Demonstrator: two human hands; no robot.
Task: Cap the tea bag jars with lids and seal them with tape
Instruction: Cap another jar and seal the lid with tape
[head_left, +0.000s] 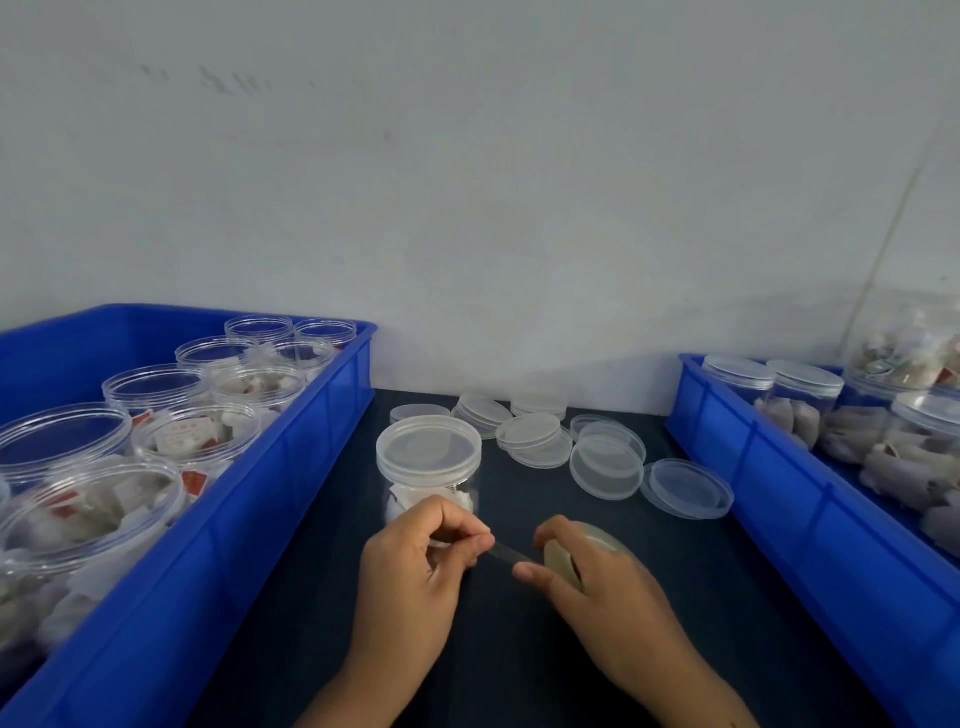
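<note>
Nearest, at 6 o'clock: my left hand and my right hand meet over the dark table top. My left fingers are curled, thumb and forefinger pinching the free end of a clear tape strip. My right fingers are wrapped round the tape roll, thumb lying along its near edge; the strip runs taut from the roll at 3 o'clock to my left fingertips at 9 o'clock.

Just beyond my left hand, toward 12 o'clock: the capped jar stands upright on the table, a translucent lid seated on it and white tea bags showing through its wall. My left knuckles overlap its lower part in view; whether they touch it cannot be told.

Farther, at 1 o'clock from the jar: loose lids lie scattered and partly stacked on the table.

At 9 o'clock: a blue left bin holds open jars of tea bags, none lidded.

At 3 o'clock: a blue right bin holds lidded jars, some upright, some lying on their sides.

Farthest, at 12 o'clock: a pale wall.
</note>
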